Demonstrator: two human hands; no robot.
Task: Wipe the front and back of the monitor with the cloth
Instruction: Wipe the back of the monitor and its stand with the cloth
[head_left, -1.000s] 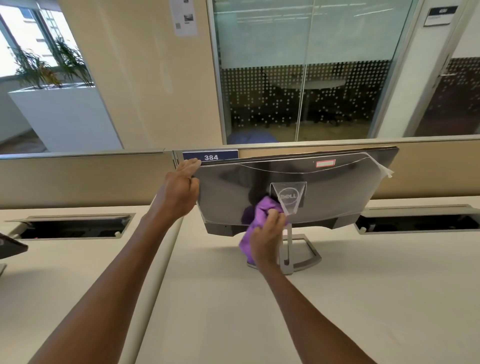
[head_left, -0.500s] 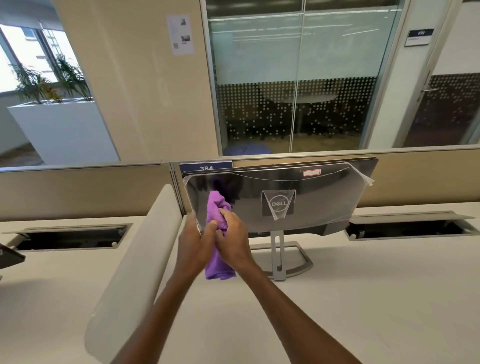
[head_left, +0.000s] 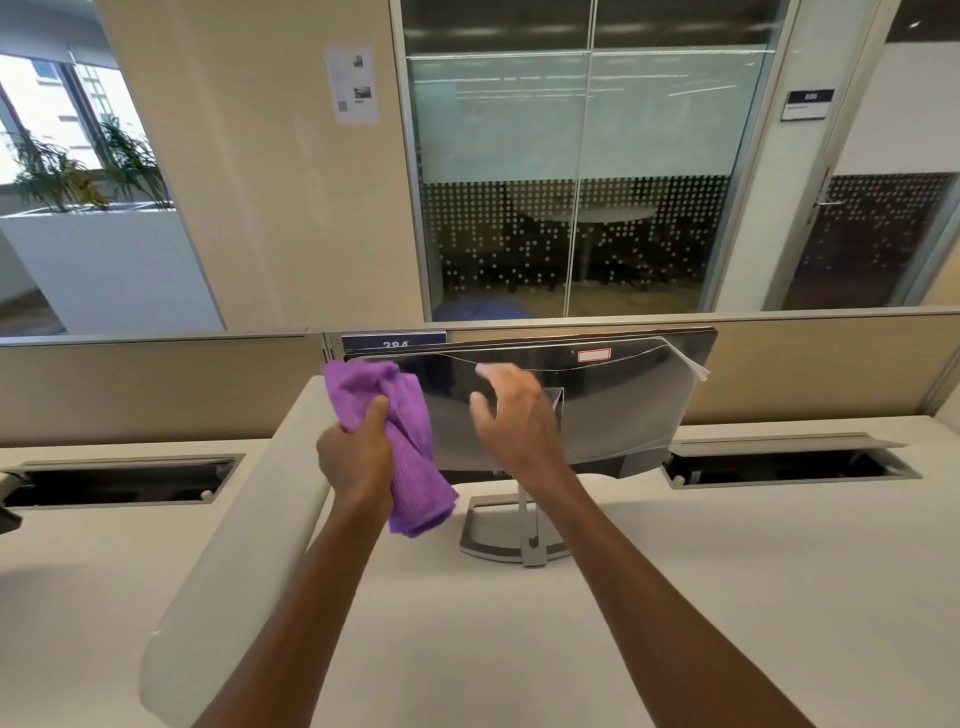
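Desk (head_left: 727, 597) of pale laminate runs under everything, a beige partition (head_left: 156, 389) along its far edge. Monitor (head_left: 613, 410) stands on its stand (head_left: 511, 540) mid-desk, its glossy back turned to the person. Purple cloth (head_left: 410, 441) hangs bunched against the monitor's left edge, gripped in the left hand (head_left: 358, 462), fingers curled round it. Right hand (head_left: 519, 415) is raised before the monitor's back, fingers spread and loosely bent; whether they touch it I cannot tell.

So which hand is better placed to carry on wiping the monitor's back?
Probably the left hand: it grips the purple microfibre cloth by the grey monitor's left edge. The right hand is open and holds nothing.
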